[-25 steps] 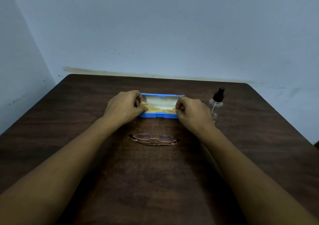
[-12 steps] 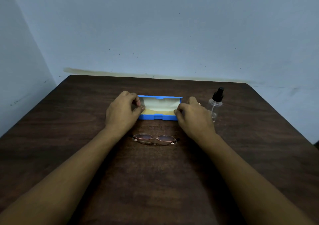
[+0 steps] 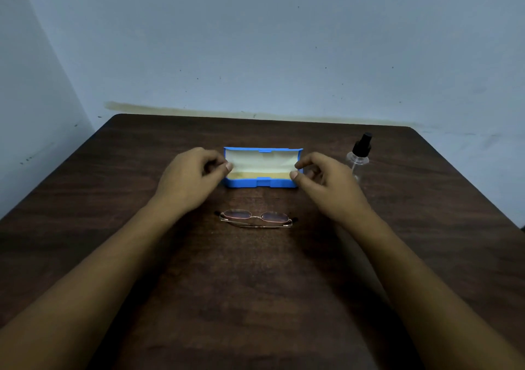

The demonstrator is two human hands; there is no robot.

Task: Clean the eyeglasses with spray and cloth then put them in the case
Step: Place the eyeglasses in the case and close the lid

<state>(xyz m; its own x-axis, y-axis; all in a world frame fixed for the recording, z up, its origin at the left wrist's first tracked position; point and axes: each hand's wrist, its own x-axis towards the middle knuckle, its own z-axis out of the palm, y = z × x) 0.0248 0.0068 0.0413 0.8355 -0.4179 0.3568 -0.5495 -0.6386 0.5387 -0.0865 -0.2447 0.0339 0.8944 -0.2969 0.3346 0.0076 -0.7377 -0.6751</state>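
A blue glasses case [image 3: 262, 182] lies open at the table's middle, lid up, with a yellow cloth [image 3: 255, 175] folded inside. Thin-framed eyeglasses [image 3: 255, 218] rest folded on the table just in front of the case. A clear spray bottle [image 3: 358, 158] with a black nozzle stands to the right of the case. My left hand [image 3: 190, 179] is at the case's left end, thumb tip on its edge. My right hand [image 3: 326, 182] is at the right end, thumb and forefinger loosely at the corner. Neither hand grips anything.
The dark wooden table [image 3: 255, 284] stands in a corner, with a pale wall right behind its far edge and another wall on the left. My forearms stretch across the near half of the table, on either side of the eyeglasses.
Both hands have drawn outward from inside the case to its two ends. The cloth now lies flat inside, and the lid stands open. The eyeglasses and bottle have not moved.
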